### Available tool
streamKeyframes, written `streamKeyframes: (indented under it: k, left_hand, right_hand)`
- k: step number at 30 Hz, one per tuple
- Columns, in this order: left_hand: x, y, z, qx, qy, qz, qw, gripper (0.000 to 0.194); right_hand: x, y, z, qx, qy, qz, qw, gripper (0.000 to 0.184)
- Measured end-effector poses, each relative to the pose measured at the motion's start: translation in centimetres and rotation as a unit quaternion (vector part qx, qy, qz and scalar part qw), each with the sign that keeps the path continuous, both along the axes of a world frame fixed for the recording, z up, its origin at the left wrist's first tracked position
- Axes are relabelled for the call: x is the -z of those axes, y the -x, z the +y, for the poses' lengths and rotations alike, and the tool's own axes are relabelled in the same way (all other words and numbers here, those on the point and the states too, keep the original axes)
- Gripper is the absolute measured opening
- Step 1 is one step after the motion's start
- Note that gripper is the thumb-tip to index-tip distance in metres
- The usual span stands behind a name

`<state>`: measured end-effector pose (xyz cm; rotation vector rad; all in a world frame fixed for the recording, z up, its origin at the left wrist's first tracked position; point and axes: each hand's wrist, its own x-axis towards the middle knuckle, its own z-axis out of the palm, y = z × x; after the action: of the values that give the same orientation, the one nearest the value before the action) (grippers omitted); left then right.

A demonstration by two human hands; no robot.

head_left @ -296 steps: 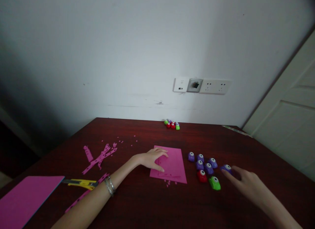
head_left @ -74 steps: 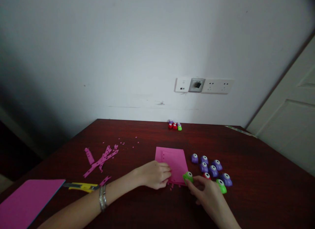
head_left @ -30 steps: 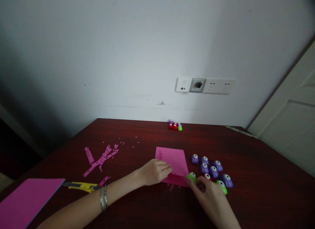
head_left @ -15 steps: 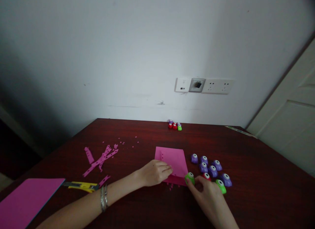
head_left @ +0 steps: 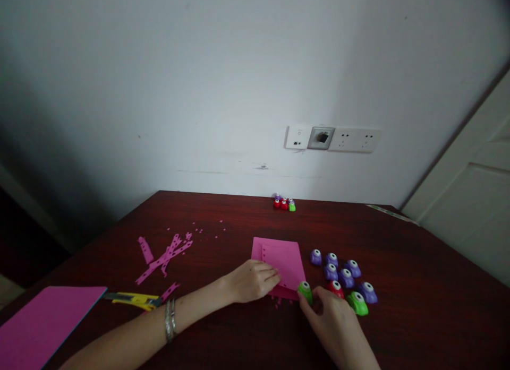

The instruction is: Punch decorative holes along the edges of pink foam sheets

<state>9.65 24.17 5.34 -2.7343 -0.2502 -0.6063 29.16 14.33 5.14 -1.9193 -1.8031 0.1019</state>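
Note:
My left hand (head_left: 255, 281) lies on the pink paper (head_left: 289, 261), its fingers stretched across the lower left part. Small holes run along the left side of the upper layer of this paper. In my right hand (head_left: 332, 314) a green craft punch (head_left: 305, 291) is gripped between thumb and fingers, at the lower right corner of the paper. Whether the paper sits inside the punch's slot I cannot tell. Tiny pink paper bits (head_left: 278, 302) lie just below the sheet. Close beside my right hand are a red punch (head_left: 336, 289) and another green punch (head_left: 357, 303).
Several purple punches (head_left: 346, 277) stand to the right, and a small cluster of punches (head_left: 284, 204) is at the back by the wall. Punched pink strips (head_left: 163, 259), a yellow utility knife (head_left: 137, 300) and larger pink sheets (head_left: 51, 322) lie on the left.
My right hand has shifted slightly left and down with the green punch at the paper's corner. The left hand stays in place on the paper.

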Motion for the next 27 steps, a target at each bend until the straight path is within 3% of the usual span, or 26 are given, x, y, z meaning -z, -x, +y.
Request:
streamKeyframes:
  k: [27]
  left_hand:
    - [0.41, -0.11, -0.1, -0.006, -0.026, 0.002, 1.0, 0.024]
  right_hand:
    - [0.25, -0.28, 0.05, -0.015, -0.05, -0.042, 0.998, 0.027]
